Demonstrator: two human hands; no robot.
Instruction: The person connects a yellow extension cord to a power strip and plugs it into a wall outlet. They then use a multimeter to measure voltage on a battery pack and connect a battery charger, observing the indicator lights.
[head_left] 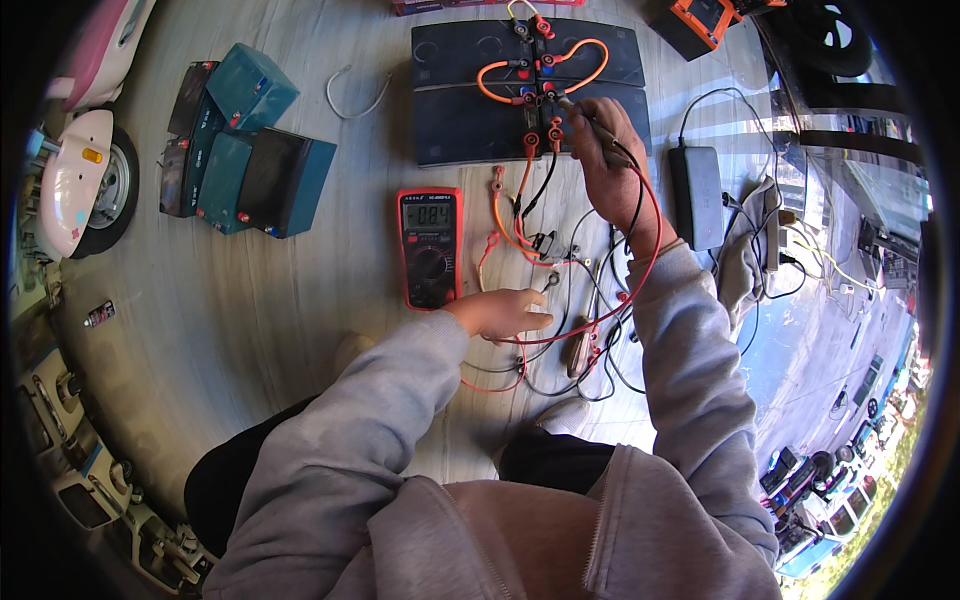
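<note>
My right hand is closed around multimeter probes, with one tip at the terminals in the middle of a block of dark batteries. A red test lead loops from that hand back toward my left hand. Orange jumper cables with ring lugs link the battery terminals. My left hand hovers low over loose leads, thumb and fingers slightly apart, with nothing visible between them. Just beyond it lies a red-cased multimeter with its display lit. A tool with a brown handle lies among the wires.
Several teal batteries sit at the left beside a pale loose wire. A black power adapter with cords and a grey cloth lie at the right. An orange-and-black battery stands far right. Small ride-on vehicles line the left.
</note>
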